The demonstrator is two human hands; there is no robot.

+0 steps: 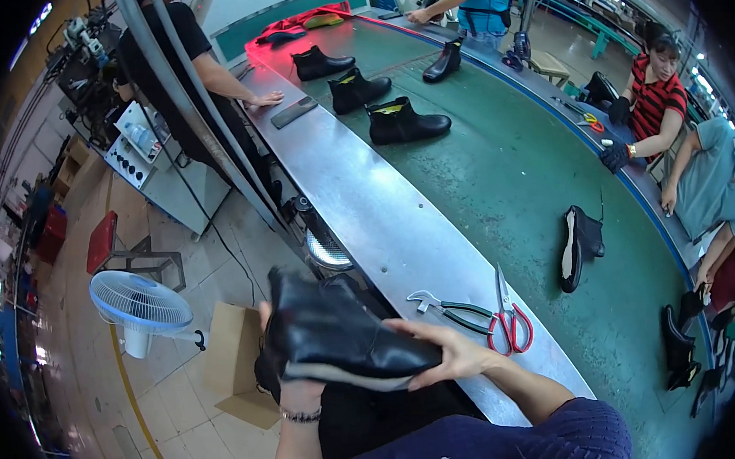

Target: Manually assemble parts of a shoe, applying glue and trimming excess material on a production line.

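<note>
A black ankle boot with a pale strip along its sole edge is held over my lap, its toe pointing right and its shaft up at the left. My right hand grips the toe end, thumb at the sole edge and fingers over the top. Behind the boot's heel side is my left hand, mostly hidden; a bit of finger shows past the shaft, and the wrist with a dark bracelet comes out below. Lasting pincers with dark green handles and red-handled scissors lie on the metal ledge beside my right hand.
The green conveyor belt carries several black boots, one boot lying at the right. A metal ledge edges it. Co-workers stand or sit around the line. A fan, cardboard box and red stool are on the left.
</note>
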